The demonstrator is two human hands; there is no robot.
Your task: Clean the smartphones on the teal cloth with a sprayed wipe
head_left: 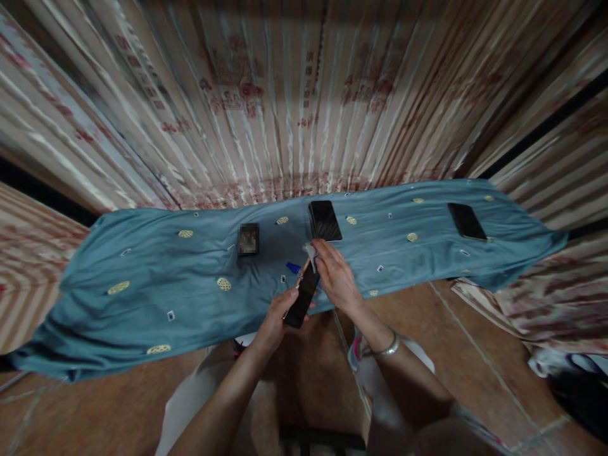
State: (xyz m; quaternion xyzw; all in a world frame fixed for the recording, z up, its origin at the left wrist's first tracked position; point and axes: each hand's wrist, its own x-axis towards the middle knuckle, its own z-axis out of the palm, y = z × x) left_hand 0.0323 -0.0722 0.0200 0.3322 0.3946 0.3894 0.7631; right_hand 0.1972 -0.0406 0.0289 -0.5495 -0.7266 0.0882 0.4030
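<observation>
My left hand (278, 313) is closed round the lower part of a dark smartphone (303, 299), which is tilted with its screen towards me. A small light-grey cloth (311, 253) is pinched in my right hand (335, 272), held against the phone's upper end. Just left of the phone, a small blue object (293, 268) lies on the fabric; its kind is unclear. Beyond my right hand rests a black flat device with a glossy top (325, 220).
A blue-green patterned cloth (142, 253) covers the long table. On it are a small dark box-like item (248, 239), its face blurred, and another black flat device (467, 221) at the right. Striped curtains (285, 95) hang behind. Tiled floor (456, 354) shows below.
</observation>
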